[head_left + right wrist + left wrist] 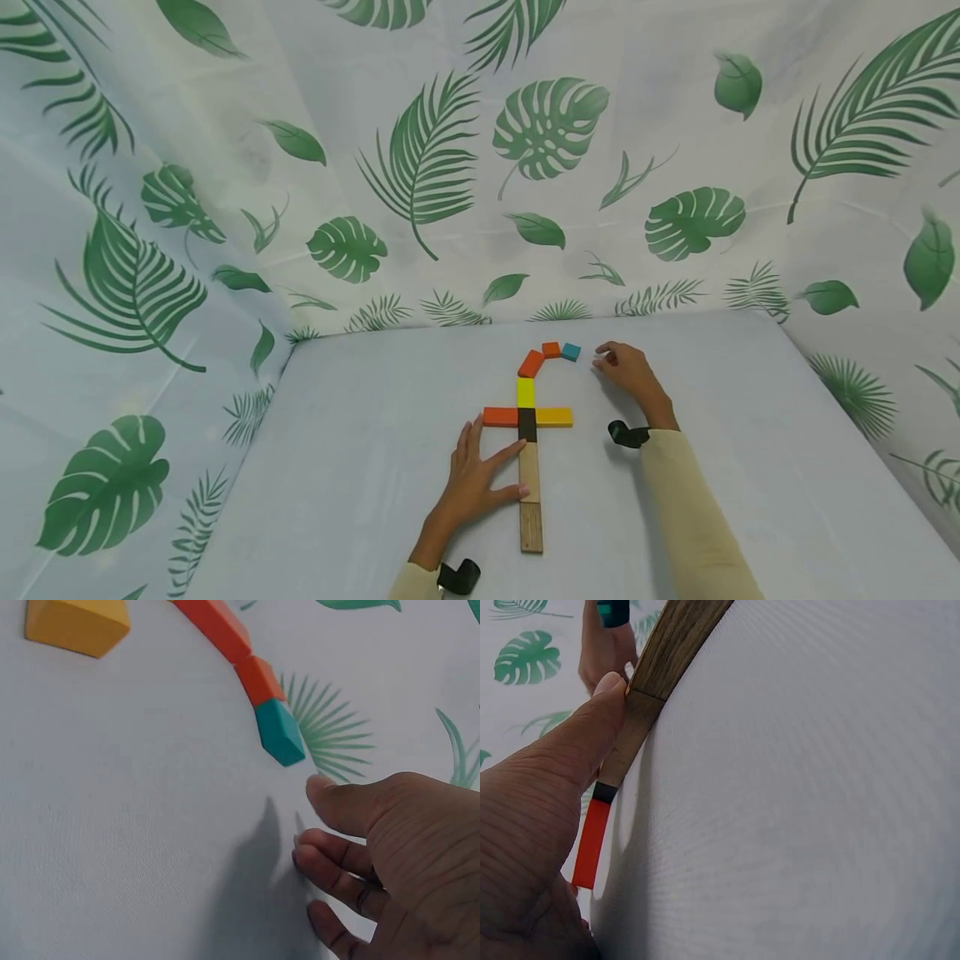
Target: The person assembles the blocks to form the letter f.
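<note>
Flat coloured blocks lie in a cross with a hooked top. My left hand [472, 479] rests beside it, thumb and index fingertip at the light wooden block [529, 471], another finger by the left orange-red block [500, 417]. Between the arms is a black block [527, 425]; a yellow-orange block [554, 417] forms the right arm. Above are a bright yellow block [526, 392], a long orange block [531, 363], a small orange block [551, 350] and a small blue block [280, 733]. Right of the blue block, apart from it, my right hand [630, 371] holds nothing, fingers loosely bent.
A darker wooden block [531, 527] ends the stem at the bottom. The white tabletop [360, 467] meets a leaf-printed cloth [450, 275] behind and at both sides. Each wrist bears a black camera mount, such as the right mount [626, 434].
</note>
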{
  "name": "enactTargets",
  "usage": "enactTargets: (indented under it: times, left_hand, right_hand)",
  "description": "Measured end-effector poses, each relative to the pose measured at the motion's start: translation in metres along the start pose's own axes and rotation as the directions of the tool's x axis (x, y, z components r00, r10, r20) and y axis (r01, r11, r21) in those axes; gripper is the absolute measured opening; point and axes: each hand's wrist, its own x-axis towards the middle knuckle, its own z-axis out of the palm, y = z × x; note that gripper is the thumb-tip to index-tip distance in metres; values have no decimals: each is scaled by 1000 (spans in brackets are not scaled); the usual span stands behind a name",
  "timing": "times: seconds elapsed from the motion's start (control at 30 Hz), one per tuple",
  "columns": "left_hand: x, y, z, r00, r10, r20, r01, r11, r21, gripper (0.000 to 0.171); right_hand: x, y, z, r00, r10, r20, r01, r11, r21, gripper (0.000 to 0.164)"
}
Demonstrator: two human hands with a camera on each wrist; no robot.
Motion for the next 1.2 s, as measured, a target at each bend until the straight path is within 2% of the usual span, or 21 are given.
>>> enactTargets:
  times: [0.2, 0.37, 0.53, 0.67, 0.8, 0.97, 1.2]
  left_hand:
    - [1, 0, 1, 1000, -1, -4, 1, 1000, 1, 69]
    - [1, 0, 1, 1000, 3, -4, -3, 1000, -3, 69]
    - [1, 0, 1, 1000, 8, -2, -8, 1000, -4, 68]
    - [1, -2, 3, 1000, 18, -8, -18, 1000, 7, 68]
    - [0, -3, 4, 1000, 16, -2, -16, 1000, 3, 68]
    - [1, -2, 3, 1000, 10, 6, -10, 1000, 10, 68]
    - [1, -1, 2, 1000, 15, -5, -14, 1000, 16, 68]
  right_hand:
    - [-9, 14, -13, 998, 38, 49, -35, 998, -56, 34]
    - [-21, 25, -24, 992, 69, 108, -59, 993, -101, 52]
    - [-44, 39, -30, 995, 39, 92, -32, 996, -83, 68]
    - [-61, 50, -34, 998, -5, 64, 6, 1000, -15, 65]
    - [-71, 52, -38, 999, 1, 36, -2, 1000, 23, 52]
    - [-66, 52, -35, 1000, 16, -22, -16, 1000, -13, 46]
    - [-42, 41, -18, 995, -24, -99, 20, 999, -41, 45]
